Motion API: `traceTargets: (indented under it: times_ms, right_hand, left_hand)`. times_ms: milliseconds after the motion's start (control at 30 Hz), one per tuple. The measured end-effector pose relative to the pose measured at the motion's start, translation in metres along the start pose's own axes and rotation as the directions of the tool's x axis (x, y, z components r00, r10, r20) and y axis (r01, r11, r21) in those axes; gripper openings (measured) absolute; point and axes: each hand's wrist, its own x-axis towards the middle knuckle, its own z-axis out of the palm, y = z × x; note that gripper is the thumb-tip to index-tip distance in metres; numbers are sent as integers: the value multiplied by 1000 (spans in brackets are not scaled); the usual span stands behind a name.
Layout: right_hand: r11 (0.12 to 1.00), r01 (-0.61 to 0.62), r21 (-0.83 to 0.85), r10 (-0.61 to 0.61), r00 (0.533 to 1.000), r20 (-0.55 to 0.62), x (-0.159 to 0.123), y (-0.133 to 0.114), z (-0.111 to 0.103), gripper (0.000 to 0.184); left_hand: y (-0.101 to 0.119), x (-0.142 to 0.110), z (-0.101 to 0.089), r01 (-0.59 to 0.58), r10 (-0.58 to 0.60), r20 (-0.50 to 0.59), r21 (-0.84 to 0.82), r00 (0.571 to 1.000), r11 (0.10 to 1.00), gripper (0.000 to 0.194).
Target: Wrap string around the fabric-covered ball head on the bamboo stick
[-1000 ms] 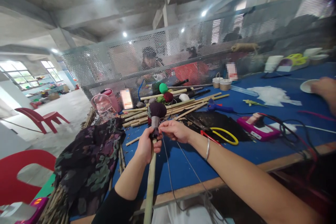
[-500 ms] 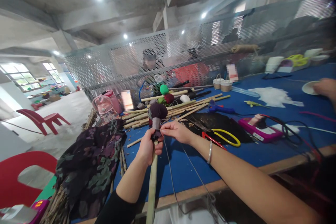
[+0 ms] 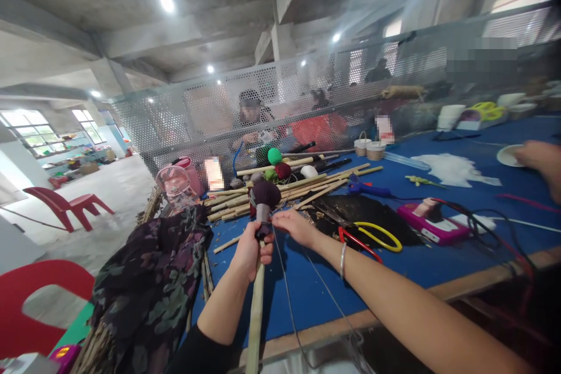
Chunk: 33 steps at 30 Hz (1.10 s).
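My left hand is wrapped round the upper end of a pale wooden stick. A round, dark purple cloth-covered head tops this stick, with a grey wrapped band just beneath it. Close to the band, on its right, my right hand pinches a thin grey cord with thumb and fingers. From there the cord hangs in a loop past the table's front edge. A bracelet circles my right wrist.
Bamboo sticks lie behind my hands, beside coloured balls. Yellow-handled scissors, a blue glue gun and a purple power strip are to the right. Dark patterned cloth covers the left. Another person's hand holds a small white dish.
My right hand has shifted slightly right of the grey band, its fingers a little more spread. My left hand keeps its hold on the stick. The view has tilted slightly.
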Motion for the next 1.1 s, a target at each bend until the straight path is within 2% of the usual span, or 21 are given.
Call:
traceTargets:
  times_ms: [100,400,633,800,1000,1100]
  right_hand:
    - [998,44,-39,-46,998,-46,-2,-4,7,37]
    - [999,28,-36,-28,1000,11,-6,-9,12,31]
    - [969,76,-234,-108,986,-126,-6,-10,4,36]
    - [974,72,-217,-102,986,-132,-4,-10,2,36]
    - [975,50,-216,-75,991,-109,-1,-10,6,37]
    - [988,70,-136,-82,993,-87,0,-11,8,39]
  left_hand:
    - [0,1,-1,-50,51,-24,11,998,999,21]
    - [1,3,-3,-58,58,-6,15,998,998,22]
    - [1,1,1,-6,6,14,7,1000,1000,23]
    - [1,0,1,3,-2,10,-15,1000,1000,25]
    - [5,-2,0,-3,10,53,-114,999,994,21]
    - [8,-7,0,111,-74,184,-204,980,973,30]
